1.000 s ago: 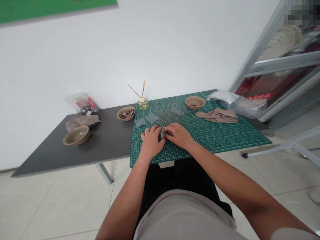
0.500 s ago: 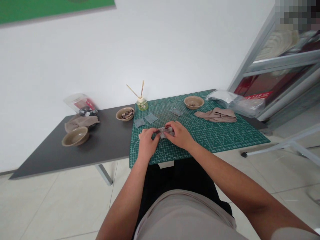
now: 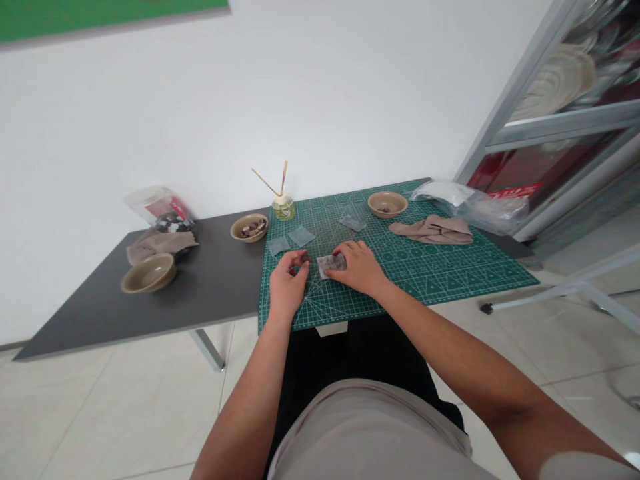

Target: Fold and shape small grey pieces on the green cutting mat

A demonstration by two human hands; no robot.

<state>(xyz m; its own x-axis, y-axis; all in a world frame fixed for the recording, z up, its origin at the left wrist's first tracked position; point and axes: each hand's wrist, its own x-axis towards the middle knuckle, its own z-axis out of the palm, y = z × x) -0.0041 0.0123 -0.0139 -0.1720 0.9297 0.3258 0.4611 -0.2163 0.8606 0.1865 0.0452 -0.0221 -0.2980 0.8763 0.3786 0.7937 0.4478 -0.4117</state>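
Over the green cutting mat (image 3: pixel 420 267), my left hand (image 3: pixel 290 280) pinches a small dark brown piece (image 3: pixel 305 259) between thumb and fingertips; its exact kind is too small to tell. Just to the right, my right hand (image 3: pixel 361 268) grips a small greyish, thin pouch or sheet (image 3: pixel 325 265), thumb on the near side and fingers on the far side. A gap of mat separates the two hands. Behind them lie similar flat grey-blue pieces (image 3: pixel 302 235), one more (image 3: pixel 279 245) at the left and another (image 3: pixel 353 223) to the right.
A bowl of dark and pale chunks (image 3: pixel 250 228) stands left of the mat, near a reed diffuser (image 3: pixel 284 207). Another bowl (image 3: pixel 388 205) sits at the back right by a brown cloth (image 3: pixel 435 230) and plastic bag (image 3: pixel 475 203). Far left are a bowl (image 3: pixel 149 275) and cloth (image 3: pixel 163 245).
My left hand has moved left, away from the greyish pouch or sheet, with a small dark piece in its fingertips. My right hand stays almost in place, still holding the pouch or sheet.
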